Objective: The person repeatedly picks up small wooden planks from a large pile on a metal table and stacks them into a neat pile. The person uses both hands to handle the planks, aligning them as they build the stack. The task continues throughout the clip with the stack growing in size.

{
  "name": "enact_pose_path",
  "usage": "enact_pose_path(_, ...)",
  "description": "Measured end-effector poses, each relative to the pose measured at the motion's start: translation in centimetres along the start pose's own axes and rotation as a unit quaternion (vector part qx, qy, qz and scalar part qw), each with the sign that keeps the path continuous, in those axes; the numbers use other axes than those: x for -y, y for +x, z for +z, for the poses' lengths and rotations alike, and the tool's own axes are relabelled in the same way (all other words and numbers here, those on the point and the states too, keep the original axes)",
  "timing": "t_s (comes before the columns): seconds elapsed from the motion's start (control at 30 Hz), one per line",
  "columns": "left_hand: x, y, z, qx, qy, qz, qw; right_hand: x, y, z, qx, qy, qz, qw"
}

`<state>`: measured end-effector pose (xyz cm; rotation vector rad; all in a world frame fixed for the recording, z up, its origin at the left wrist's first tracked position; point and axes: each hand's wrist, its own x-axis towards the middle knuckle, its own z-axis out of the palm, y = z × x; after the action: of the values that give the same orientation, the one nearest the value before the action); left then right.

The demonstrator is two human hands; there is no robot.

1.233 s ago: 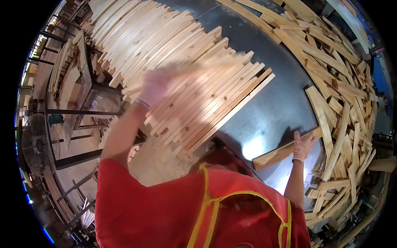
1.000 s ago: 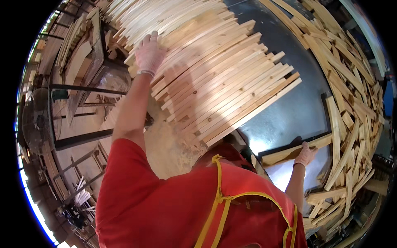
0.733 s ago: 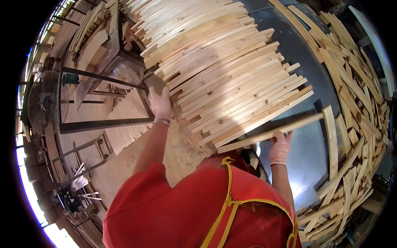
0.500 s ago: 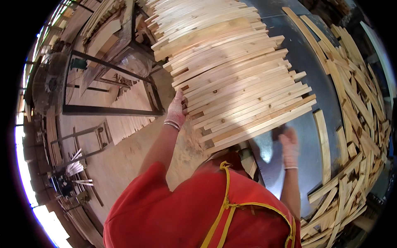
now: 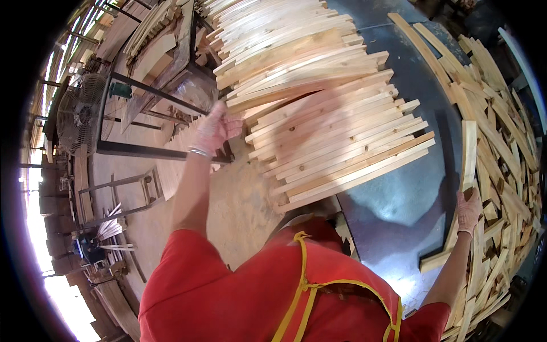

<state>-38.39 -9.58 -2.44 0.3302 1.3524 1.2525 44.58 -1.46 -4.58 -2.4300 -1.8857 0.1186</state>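
A row of pale wooden strips [image 5: 342, 137] lies side by side across the dark tabletop, their ends uneven. At the row's left edge is my left hand [image 5: 215, 132], in a pale glove, its fingers apart and somewhat blurred. Its fingertips are close to the end of one strip [image 5: 296, 86] that sits askew, with a dark gap beside it; whether they touch is unclear. On the right, my gloved right hand [image 5: 468, 210] grips the near end of a single wooden strip [image 5: 468, 151], raised over the table and casting a long shadow.
A loose heap of wooden strips [image 5: 504, 171] covers the table's right side. The dark metal tabletop [image 5: 393, 194] shows between row and heap. To the left are a black metal frame [image 5: 154, 150], a fan [image 5: 80, 114] and more stacked wood [image 5: 151, 28].
My right hand has moved right and picked up the strip lying beside the heap. My left hand has moved up and left along the row's edge, and one strip there has shifted askew.
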Motion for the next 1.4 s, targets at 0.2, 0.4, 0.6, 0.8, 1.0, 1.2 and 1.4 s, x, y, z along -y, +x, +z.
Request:
enact_pose_path(0.2,-7.5,1.7,4.4,0.152,0.176,-0.067,0.970,8.6,-2.2,0.2,0.057,0.425,0.060,0.901)
enact_pose_path(0.4,-9.0,0.5,7.6,0.160,0.262,0.004,0.952,17.2,-11.6,11.1,0.100,0.562,0.243,0.784)
enact_pose_path(0.6,-7.3,-7.0,10.1,0.118,0.416,0.190,0.881,27.8,-15.3,6.5,0.086,0.516,0.201,0.828)
enact_pose_path(0.8,-0.4,-9.2,17.3,0.353,0.625,0.007,0.696,40.6,-20.3,1.5,0.331,0.843,0.212,0.369)
enact_pose_path(1.0,-1.9,-3.0,14.6,0.170,0.720,0.403,0.539,40.0,-20.8,1.1,0.321,0.765,0.121,0.545)
enact_pose_path(1.2,-8.6,-1.1,16.6,0.255,0.780,0.481,0.308,39.6,-19.6,-5.1,0.225,0.309,-0.161,0.910)
enact_pose_path(1.4,-6.2,10.2,7.0,0.145,0.631,0.504,0.572,27.0,-13.9,-0.6,-0.088,0.267,0.107,0.954)
